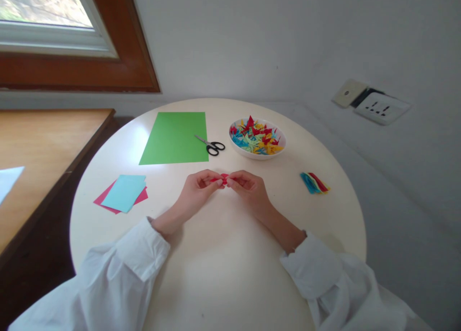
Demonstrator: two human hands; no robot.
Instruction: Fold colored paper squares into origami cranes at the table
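Observation:
A small piece of red folded paper (224, 178) is pinched between my two hands above the middle of the round table. My left hand (202, 189) grips its left side with thumb and fingertips. On the right side, my right hand (249, 189) pinches it the same way. The fingers cover much of the paper, so its exact folded shape is hidden. Beyond my hands stands a white bowl (252, 154) full of small folded paper cranes (256, 138) in red, yellow, blue and pale green.
Black-handled scissors (213, 147) lie partly on a green paper sheet (176, 139). Light blue paper (124, 192) overlaps pink-red paper (102, 197) at the left. Folded coloured papers (314, 182) lie at the right. The white table (216, 283) stands near a wall with a socket (382, 107).

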